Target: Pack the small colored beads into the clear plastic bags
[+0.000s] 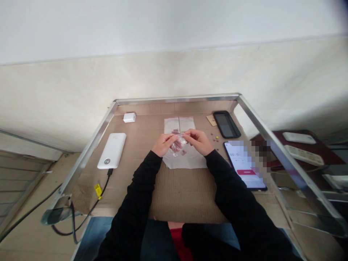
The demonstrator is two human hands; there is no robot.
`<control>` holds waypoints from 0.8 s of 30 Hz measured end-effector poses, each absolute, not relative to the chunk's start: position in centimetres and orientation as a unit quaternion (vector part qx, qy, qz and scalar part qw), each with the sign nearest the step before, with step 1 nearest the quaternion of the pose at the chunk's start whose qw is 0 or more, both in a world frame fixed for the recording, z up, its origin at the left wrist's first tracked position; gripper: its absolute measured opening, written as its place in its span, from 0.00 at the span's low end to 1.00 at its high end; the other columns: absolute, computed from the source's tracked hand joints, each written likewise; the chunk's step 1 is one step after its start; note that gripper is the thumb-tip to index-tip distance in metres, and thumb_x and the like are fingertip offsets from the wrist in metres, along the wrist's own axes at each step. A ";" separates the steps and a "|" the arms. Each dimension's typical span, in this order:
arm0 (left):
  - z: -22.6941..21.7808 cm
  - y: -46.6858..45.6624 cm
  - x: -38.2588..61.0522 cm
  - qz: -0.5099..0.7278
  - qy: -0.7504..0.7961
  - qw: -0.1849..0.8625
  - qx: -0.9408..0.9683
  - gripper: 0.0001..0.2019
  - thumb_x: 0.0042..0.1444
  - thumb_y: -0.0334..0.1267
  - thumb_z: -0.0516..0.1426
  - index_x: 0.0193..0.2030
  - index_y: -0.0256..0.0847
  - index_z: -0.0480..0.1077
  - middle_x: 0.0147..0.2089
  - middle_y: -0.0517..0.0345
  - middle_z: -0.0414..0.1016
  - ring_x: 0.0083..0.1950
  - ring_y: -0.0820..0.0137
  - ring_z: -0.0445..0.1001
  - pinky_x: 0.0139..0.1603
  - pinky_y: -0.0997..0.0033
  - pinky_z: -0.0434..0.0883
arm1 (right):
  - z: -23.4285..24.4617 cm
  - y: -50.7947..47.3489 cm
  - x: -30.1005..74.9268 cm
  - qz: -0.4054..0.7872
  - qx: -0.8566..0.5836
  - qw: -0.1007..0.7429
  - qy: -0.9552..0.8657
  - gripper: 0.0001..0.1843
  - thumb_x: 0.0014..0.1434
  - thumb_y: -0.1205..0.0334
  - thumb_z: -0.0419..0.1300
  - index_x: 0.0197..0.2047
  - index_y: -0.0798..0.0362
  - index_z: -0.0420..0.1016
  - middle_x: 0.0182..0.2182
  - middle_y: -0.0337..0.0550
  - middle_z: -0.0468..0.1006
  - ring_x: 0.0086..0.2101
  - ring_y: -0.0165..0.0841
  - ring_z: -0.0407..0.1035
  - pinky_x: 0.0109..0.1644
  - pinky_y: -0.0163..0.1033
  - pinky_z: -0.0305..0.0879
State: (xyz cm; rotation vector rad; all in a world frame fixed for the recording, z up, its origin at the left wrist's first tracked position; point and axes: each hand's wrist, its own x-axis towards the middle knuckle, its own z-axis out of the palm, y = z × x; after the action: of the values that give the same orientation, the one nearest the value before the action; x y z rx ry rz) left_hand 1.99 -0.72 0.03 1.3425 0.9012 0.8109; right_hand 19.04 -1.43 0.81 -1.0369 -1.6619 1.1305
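Could not make out the tiny bits [177,144] in the clear bag [175,153], middle of the frame. Could not follow the black cable [30,212] past the left edge.

The person's black-sleeved arms [140,192] reach forward, converging; the left hand [164,144] and right hand [200,141] pinch near each other, backs upward.

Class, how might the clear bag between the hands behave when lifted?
The clear bag would probably flop, since its film looks thin and creased. It is likely light, looking small beside the left hand and right hand pinching its edge. Its shine suggests it may be slippery.
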 end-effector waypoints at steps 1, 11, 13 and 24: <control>0.0 -0.7 2.0 0.356 0.392 0.618 0.581 0.20 0.50 0.50 0.51 0.26 0.31 0.68 0.22 0.52 0.73 0.20 0.73 0.71 0.21 0.74 0.69 | 0.8 -1.4 19.0 0.453 -0.413 0.430 -0.663 0.15 0.52 0.52 0.54 0.28 0.57 0.68 0.21 0.37 0.65 0.22 0.24 0.57 0.24 0.31 0.54; 0.1 -0.9 2.3 0.327 0.359 0.619 0.618 0.17 0.50 0.48 0.53 0.27 0.32 0.67 0.25 0.54 0.72 0.22 0.75 0.71 0.20 0.78 0.67 | 0.8 -1.9 18.4 0.386 -0.442 0.386 -0.712 0.13 0.54 0.54 0.52 0.29 0.56 0.67 0.20 0.37 0.66 0.20 0.24 0.55 0.25 0.31 0.52; 0.1 -0.9 2.3 0.330 0.360 0.612 0.622 0.17 0.50 0.47 0.53 0.26 0.32 0.67 0.23 0.55 0.71 0.22 0.75 0.70 0.20 0.78 0.68 | 0.9 -2.0 18.4 0.376 -0.443 0.381 -0.719 0.13 0.54 0.54 0.51 0.29 0.56 0.67 0.21 0.37 0.66 0.21 0.24 0.55 0.25 0.31 0.52; 0.3 -0.6 2.0 0.391 0.411 0.581 0.584 0.17 0.50 0.48 0.52 0.30 0.32 0.68 0.26 0.54 0.73 0.21 0.76 0.70 0.19 0.79 0.66 | 0.6 -1.4 18.9 0.392 -0.448 0.450 -0.665 0.16 0.52 0.50 0.54 0.28 0.56 0.68 0.19 0.37 0.65 0.21 0.25 0.56 0.24 0.32 0.53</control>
State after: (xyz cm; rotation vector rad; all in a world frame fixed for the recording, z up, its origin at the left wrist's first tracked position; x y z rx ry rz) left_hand 1.99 -0.58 0.33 1.3656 0.9596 0.9139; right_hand 18.89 -1.38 0.56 -1.1086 -1.6439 0.9703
